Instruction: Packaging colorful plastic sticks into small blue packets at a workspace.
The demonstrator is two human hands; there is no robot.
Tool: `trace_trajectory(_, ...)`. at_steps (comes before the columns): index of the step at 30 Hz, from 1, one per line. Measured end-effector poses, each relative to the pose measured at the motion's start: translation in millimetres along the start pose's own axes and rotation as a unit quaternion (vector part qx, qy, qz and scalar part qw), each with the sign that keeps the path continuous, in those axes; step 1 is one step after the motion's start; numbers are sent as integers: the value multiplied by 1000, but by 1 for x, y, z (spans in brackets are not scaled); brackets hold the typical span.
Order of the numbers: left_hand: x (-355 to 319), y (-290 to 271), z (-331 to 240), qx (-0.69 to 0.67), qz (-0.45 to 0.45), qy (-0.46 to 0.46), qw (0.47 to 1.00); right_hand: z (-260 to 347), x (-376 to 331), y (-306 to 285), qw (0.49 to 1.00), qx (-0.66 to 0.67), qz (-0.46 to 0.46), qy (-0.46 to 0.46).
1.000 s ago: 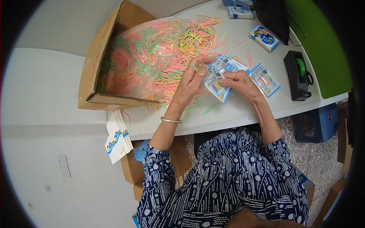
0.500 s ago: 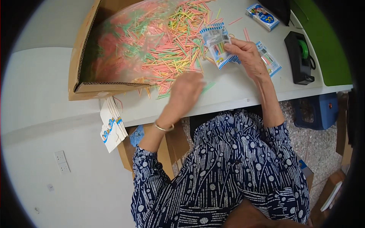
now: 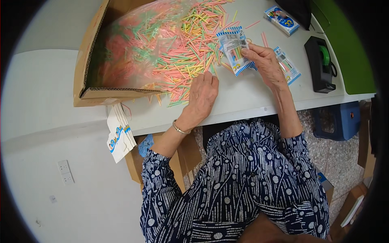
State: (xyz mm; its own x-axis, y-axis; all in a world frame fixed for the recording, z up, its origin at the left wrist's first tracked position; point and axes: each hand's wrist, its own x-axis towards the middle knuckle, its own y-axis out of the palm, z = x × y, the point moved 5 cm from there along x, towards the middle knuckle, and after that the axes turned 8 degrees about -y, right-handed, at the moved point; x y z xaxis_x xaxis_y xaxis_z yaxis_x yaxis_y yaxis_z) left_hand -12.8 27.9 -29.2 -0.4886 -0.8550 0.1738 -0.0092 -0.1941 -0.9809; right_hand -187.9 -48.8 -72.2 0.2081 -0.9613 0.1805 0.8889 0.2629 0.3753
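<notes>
Thin pink, green and yellow sticks (image 3: pixel 182 60), like small candles, lie in a heap spilling out of a clear plastic bag (image 3: pixel 142 32). My left hand (image 3: pixel 204 93) is at the near edge of this heap, palm down, with its fingers bent together; whatever is under the fingertips is hidden. My right hand (image 3: pixel 265 65) pinches a small clear packet (image 3: pixel 235 50) with blue-striped ends and several coloured sticks inside. Another striped edge shows behind that packet. Beside the right hand, a similar packet (image 3: pixel 288 69) rests on the table, partly covered by the hand.
An open cardboard box (image 3: pixel 87 60) lies around the bag at left. White printed cards (image 3: pixel 120 133) hang at the table's (image 3: pixel 243 101) near edge. Toward the right are a black tape dispenser (image 3: pixel 320 65) and a blue-white pack (image 3: pixel 281 20). A blue stool (image 3: pixel 338 119) stands below.
My left hand has moved slightly up and right, and its motion blur is gone. Green sticks that showed beside it are no longer visible there. The held packet has shifted slightly right and down.
</notes>
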Motion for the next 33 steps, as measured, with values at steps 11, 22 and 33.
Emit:
trace_trajectory(11,26,-26,57,-221,-73,-134,963,10,-4,13,999,-47,25,0)
trace_trajectory(22,65,-78,53,-624,-180,-156,744,1,-5,24,993,-74,87,5)
trace_trajectory(33,51,-54,42,-528,-66,-190,825,7,-11,33,995,-42,93,11)
